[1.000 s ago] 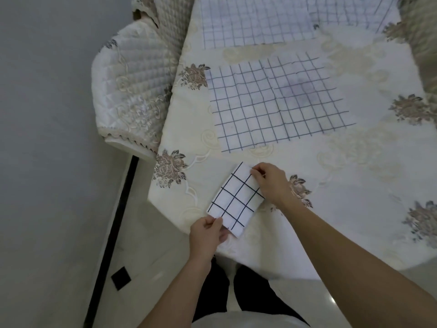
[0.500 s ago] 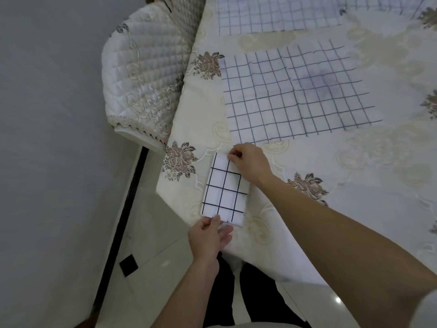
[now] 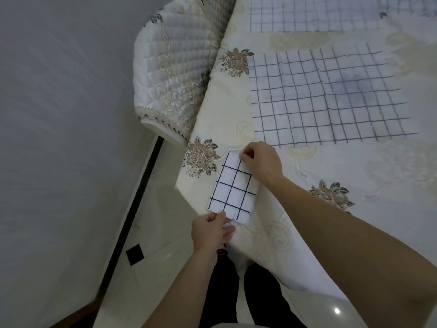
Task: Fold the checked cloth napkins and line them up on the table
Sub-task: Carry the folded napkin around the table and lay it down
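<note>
Turned since a second ago: folded napkin (image 3: 233,185), long axis now near-to-far, lying at the tablecloth's (image 3: 272,235) near left corner. Pinched at near edge by left hand (image 3: 209,229), at far right corner by right hand (image 3: 261,162).

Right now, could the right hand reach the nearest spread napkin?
Probably yes: the right hand pinches the folded napkin, and the nearest spread napkin lies just beyond, nothing between them.

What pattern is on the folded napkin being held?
The folded napkin is white with dark grid lines; head view.
</note>
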`<state>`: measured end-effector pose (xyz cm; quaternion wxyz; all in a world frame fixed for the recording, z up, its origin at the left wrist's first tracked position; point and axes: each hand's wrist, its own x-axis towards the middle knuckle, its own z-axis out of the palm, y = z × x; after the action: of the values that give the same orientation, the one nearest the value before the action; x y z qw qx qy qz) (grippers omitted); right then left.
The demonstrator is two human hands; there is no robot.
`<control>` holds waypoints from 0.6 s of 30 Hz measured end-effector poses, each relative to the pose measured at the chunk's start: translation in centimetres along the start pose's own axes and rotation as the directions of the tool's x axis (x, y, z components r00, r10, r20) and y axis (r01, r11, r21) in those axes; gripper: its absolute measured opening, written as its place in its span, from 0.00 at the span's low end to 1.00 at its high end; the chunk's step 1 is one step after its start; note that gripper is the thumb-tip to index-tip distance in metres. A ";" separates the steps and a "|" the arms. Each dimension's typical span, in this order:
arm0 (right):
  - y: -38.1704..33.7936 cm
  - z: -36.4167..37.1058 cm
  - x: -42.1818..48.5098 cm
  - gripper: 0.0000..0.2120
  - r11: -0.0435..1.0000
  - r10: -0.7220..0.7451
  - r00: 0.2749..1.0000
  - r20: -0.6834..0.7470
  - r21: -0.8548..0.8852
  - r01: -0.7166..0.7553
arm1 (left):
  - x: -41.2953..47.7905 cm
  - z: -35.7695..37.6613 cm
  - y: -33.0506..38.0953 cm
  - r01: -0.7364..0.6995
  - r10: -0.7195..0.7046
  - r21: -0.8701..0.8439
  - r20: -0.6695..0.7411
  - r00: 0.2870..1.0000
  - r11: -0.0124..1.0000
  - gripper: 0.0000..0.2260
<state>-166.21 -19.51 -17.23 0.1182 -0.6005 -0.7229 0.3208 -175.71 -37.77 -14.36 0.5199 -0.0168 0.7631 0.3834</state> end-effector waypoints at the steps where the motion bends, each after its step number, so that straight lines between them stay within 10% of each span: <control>1: 0.0 0.1 0.0 0.05 1.000 -0.001 1.000 -0.002 -0.002 0.001 | 0.1 -0.2 0.0 -0.010 0.010 0.027 0.005 1.000 1.000 0.10; 18: 0.1 -2.4 -1.1 0.10 0.988 -0.029 0.992 -0.121 -0.157 0.010 | 0.1 -2.2 2.1 -0.196 0.225 0.567 0.020 0.974 0.800 0.18</control>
<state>-164.51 -19.78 -15.21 0.1184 -0.6194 -0.7430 0.2243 -178.30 -37.58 -12.87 0.4370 0.2135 0.8517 0.1951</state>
